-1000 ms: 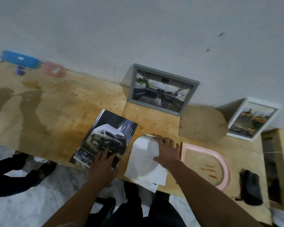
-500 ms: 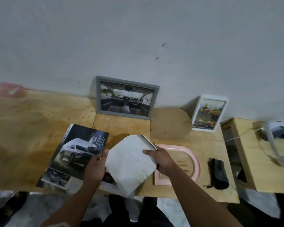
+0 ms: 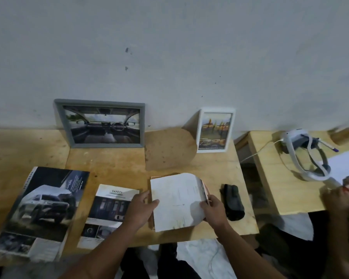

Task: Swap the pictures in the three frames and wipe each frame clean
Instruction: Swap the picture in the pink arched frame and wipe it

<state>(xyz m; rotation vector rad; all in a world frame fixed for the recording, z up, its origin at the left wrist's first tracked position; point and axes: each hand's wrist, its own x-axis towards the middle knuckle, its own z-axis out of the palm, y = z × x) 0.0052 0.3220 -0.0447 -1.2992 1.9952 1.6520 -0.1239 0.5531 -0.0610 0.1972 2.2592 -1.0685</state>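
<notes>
The table (image 3: 113, 164) is bare plywood, matt, stained and rough-grained. At its 9 o'clock edge lies a car brochure (image 3: 42, 208) of glossy printed paper; the safety leaflet (image 3: 109, 210) beside it looks glossy too. The white sheet (image 3: 175, 202) at 6 o'clock is matt paper, creased and smudged. At 12 o'clock the grey frame (image 3: 101, 122) looks matt, its picture faintly shiny. The black pouch (image 3: 233, 202) at 4 o'clock looks like dull cloth.

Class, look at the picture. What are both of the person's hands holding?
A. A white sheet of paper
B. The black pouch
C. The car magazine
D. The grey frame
A: the left hand and right hand grip opposite edges of the white sheet, while the grey frame leans on the wall and the pouch and magazine lie untouched.
</notes>
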